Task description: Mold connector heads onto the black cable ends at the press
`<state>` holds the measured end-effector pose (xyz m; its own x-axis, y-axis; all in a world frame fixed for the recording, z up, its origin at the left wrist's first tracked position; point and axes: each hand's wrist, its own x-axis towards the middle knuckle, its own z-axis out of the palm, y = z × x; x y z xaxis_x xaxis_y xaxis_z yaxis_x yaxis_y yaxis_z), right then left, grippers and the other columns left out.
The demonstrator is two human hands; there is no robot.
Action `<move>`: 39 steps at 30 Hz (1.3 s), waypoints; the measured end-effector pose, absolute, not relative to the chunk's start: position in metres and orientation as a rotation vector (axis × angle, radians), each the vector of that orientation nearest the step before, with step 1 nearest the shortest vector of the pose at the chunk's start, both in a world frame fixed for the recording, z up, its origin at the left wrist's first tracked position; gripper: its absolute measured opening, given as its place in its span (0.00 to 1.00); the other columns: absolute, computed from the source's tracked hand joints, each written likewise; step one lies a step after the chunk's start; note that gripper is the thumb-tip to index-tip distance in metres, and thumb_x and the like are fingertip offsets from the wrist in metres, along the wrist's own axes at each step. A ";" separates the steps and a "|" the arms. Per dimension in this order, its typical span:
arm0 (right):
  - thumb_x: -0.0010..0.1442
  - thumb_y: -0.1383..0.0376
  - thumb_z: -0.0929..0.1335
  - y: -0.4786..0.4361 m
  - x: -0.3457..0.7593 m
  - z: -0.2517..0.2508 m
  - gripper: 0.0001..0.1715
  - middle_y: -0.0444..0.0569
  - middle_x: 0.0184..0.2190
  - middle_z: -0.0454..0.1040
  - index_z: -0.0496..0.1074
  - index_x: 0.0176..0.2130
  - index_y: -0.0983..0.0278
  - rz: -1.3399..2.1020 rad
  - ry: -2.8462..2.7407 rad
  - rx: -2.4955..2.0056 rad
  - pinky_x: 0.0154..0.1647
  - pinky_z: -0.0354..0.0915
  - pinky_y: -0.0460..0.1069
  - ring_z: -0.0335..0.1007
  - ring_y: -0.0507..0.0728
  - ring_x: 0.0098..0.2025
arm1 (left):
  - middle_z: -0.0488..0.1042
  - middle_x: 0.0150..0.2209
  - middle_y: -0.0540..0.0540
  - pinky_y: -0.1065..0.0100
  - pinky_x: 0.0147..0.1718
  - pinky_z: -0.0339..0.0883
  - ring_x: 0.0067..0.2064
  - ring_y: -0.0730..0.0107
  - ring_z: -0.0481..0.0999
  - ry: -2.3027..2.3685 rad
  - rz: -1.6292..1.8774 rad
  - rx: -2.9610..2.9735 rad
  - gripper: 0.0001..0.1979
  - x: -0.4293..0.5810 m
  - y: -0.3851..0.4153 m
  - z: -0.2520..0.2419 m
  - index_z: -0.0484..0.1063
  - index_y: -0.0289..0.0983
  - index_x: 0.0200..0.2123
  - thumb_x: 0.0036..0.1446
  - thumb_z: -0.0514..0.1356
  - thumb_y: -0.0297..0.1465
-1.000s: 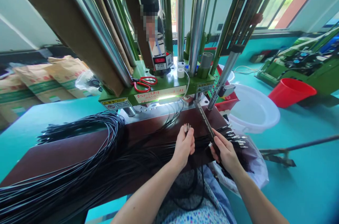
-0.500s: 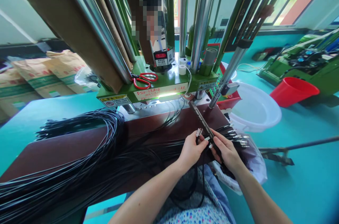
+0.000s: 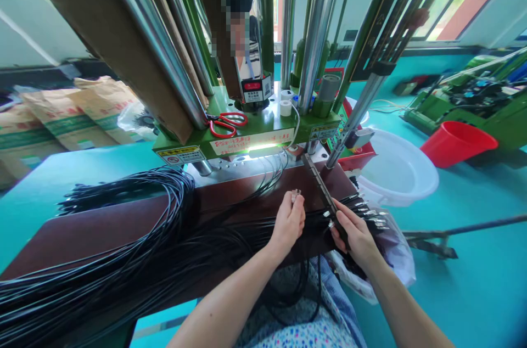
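Right grip holds the dark bar by its near end.

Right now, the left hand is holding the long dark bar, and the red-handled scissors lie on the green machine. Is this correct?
One part is wrong: the head view shows the right hand holding the long dark bar, not the left hand. The red-handled scissors do lie on the green machine.

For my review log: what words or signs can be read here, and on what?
"公司": dark upright panel; characters above it unclear.
Wavy-line symbol: machine label; its wording too small.
Too small or blurred: red-lettered strip, left warning label, right warning label, paper sacks.
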<state>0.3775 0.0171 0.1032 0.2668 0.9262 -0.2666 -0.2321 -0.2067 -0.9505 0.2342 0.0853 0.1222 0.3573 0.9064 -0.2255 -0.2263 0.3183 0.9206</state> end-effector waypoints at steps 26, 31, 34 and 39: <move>0.58 0.53 0.65 0.017 0.379 0.102 0.32 0.37 0.14 0.60 0.60 0.58 0.63 1.236 -0.841 -1.348 0.10 0.47 0.39 0.51 0.45 0.13 | 0.52 0.16 0.60 0.77 0.14 0.47 0.15 0.82 0.50 0.980 0.991 1.045 0.13 0.229 0.091 0.115 0.60 0.38 0.32 0.58 0.49 0.43; 0.57 0.54 0.66 0.015 0.381 0.101 0.31 0.38 0.17 0.61 0.63 0.56 0.64 1.271 -0.878 -1.346 0.10 0.47 0.39 0.53 0.45 0.14 | 0.52 0.14 0.62 0.79 0.13 0.44 0.13 0.86 0.46 0.883 0.810 1.024 0.13 0.230 0.089 0.117 0.55 0.39 0.28 0.55 0.53 0.41; 0.57 0.54 0.66 0.015 0.383 0.101 0.31 0.39 0.17 0.61 0.63 0.56 0.64 1.284 -0.916 -1.337 0.10 0.46 0.40 0.52 0.44 0.13 | 0.51 0.12 0.61 0.78 0.12 0.41 0.12 0.86 0.45 0.851 0.673 1.035 0.14 0.230 0.090 0.121 0.60 0.36 0.25 0.52 0.56 0.41; 0.58 0.54 0.65 0.017 0.386 0.102 0.29 0.39 0.17 0.61 0.64 0.56 0.63 1.291 -1.001 -1.321 0.11 0.45 0.40 0.52 0.44 0.13 | 0.49 0.10 0.61 0.77 0.10 0.36 0.11 0.85 0.44 0.835 0.589 0.946 0.16 0.226 0.096 0.125 0.61 0.36 0.23 0.49 0.58 0.43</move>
<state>0.3856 0.0171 0.1019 0.0897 0.9812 -0.1707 -0.0793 -0.1638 -0.9833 0.2257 0.0962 0.1253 0.5567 0.7517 -0.3536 -0.0812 0.4729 0.8774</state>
